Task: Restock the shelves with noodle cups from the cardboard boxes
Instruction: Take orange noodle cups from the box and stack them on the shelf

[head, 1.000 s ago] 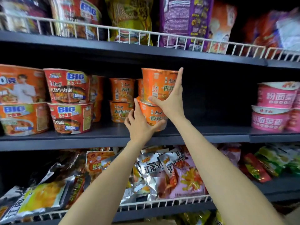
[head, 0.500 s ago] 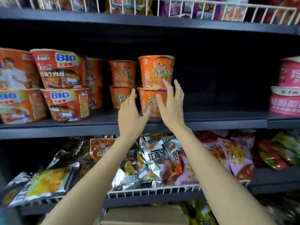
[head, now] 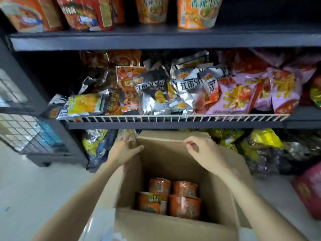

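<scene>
An open cardboard box (head: 173, 228) stands on the floor below me, with several orange noodle cups (head: 185, 206) at its bottom. My left hand (head: 124, 150) rests with straight fingers on the box's far left corner. My right hand (head: 202, 152) hovers over the far flap with its fingers loosely curled, holding nothing. On the shelf (head: 156, 40) at the top stand orange noodle cups (head: 198, 12), cut off by the frame's edge.
Snack bags (head: 152, 94) fill the middle shelf behind a white wire rail (head: 173, 118). More bags (head: 260, 145) crowd the bottom shelf behind the box. A wire mesh rack (head: 22, 131) stands at the left, on pale floor (head: 34, 188).
Both hands have let go of the stacked orange cups on the shelf and dropped to the box's far edge. The view has tilted down from the shelf to the box.
</scene>
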`<state>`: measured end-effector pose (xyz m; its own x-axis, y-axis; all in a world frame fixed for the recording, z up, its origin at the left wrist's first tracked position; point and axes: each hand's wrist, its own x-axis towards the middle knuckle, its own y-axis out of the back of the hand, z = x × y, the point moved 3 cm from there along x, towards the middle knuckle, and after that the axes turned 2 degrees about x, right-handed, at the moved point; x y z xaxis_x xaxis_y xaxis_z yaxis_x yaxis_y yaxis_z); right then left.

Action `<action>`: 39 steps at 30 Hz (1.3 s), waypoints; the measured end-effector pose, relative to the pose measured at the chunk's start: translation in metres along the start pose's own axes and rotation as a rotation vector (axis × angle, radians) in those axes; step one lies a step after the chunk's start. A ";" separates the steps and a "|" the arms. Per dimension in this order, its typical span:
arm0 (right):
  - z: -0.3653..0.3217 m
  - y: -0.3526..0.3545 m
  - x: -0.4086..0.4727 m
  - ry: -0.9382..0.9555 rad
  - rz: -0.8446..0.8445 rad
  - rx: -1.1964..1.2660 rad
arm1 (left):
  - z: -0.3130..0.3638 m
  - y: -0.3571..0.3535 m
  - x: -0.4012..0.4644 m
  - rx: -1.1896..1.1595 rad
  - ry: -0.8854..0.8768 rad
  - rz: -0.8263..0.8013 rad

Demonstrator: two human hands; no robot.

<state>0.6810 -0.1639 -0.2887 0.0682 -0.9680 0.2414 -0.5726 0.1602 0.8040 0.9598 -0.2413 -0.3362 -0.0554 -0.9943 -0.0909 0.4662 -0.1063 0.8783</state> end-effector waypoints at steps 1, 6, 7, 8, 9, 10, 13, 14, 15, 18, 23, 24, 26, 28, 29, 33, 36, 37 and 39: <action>0.000 -0.010 -0.004 -0.018 -0.066 -0.027 | -0.004 -0.010 -0.001 -0.014 0.032 -0.057; -0.001 -0.049 -0.016 0.029 -0.336 -0.209 | 0.005 -0.028 -0.020 -0.099 0.028 0.051; -0.002 -0.059 -0.020 0.049 -0.408 -0.230 | 0.006 -0.026 -0.028 -0.120 0.012 0.099; -0.005 -0.071 -0.025 0.075 -0.481 -0.252 | 0.007 -0.025 -0.037 -0.139 -0.004 0.137; -0.008 -0.083 -0.030 0.105 -0.547 -0.274 | 0.006 -0.024 -0.046 -0.157 -0.020 0.168; -0.010 -0.097 -0.034 0.132 -0.609 -0.292 | 0.004 -0.023 -0.054 -0.170 -0.032 0.193; -0.017 -0.138 -0.047 0.156 -0.802 -0.356 | -0.005 -0.023 -0.072 -0.203 -0.057 0.235; -0.019 -0.149 -0.051 0.158 -0.856 -0.384 | -0.007 -0.023 -0.076 -0.201 -0.058 0.242; -0.021 -0.157 -0.053 0.152 -0.904 -0.392 | -0.008 -0.023 -0.079 -0.194 -0.055 0.248; -0.019 -0.171 -0.058 0.093 -0.979 -0.255 | -0.009 -0.022 -0.083 -0.185 -0.056 0.248; -0.010 -0.156 -0.042 -0.157 -0.799 -0.008 | -0.006 -0.021 -0.077 -0.184 -0.048 0.208; -0.010 -0.146 -0.038 -0.181 -0.733 0.019 | -0.005 -0.021 -0.075 -0.167 -0.052 0.199; -0.015 -0.121 -0.032 -0.154 -0.606 0.050 | -0.002 -0.020 -0.071 -0.138 -0.045 0.177; -0.022 -0.095 -0.030 -0.104 -0.455 0.028 | -0.001 -0.022 -0.064 -0.122 -0.023 0.149; -0.024 -0.085 -0.029 -0.095 -0.370 0.020 | -0.002 -0.024 -0.061 -0.111 -0.009 0.129; -0.031 -0.053 -0.023 -0.093 -0.080 0.102 | -0.003 -0.018 -0.058 -0.061 0.060 0.085; -0.037 -0.038 -0.016 -0.042 0.015 0.172 | 0.010 -0.001 -0.071 -0.017 -0.118 0.138; -0.040 -0.034 -0.014 -0.022 0.036 0.209 | 0.018 0.005 -0.077 -0.005 -0.176 0.133; -0.049 -0.027 -0.011 0.017 0.064 0.290 | 0.038 0.016 -0.089 -0.049 -0.237 0.083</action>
<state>0.7357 -0.1480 -0.2871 0.0371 -0.9540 0.2976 -0.7855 0.1563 0.5989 0.9385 -0.1540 -0.2963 -0.2181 -0.9710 0.0980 0.5193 -0.0305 0.8540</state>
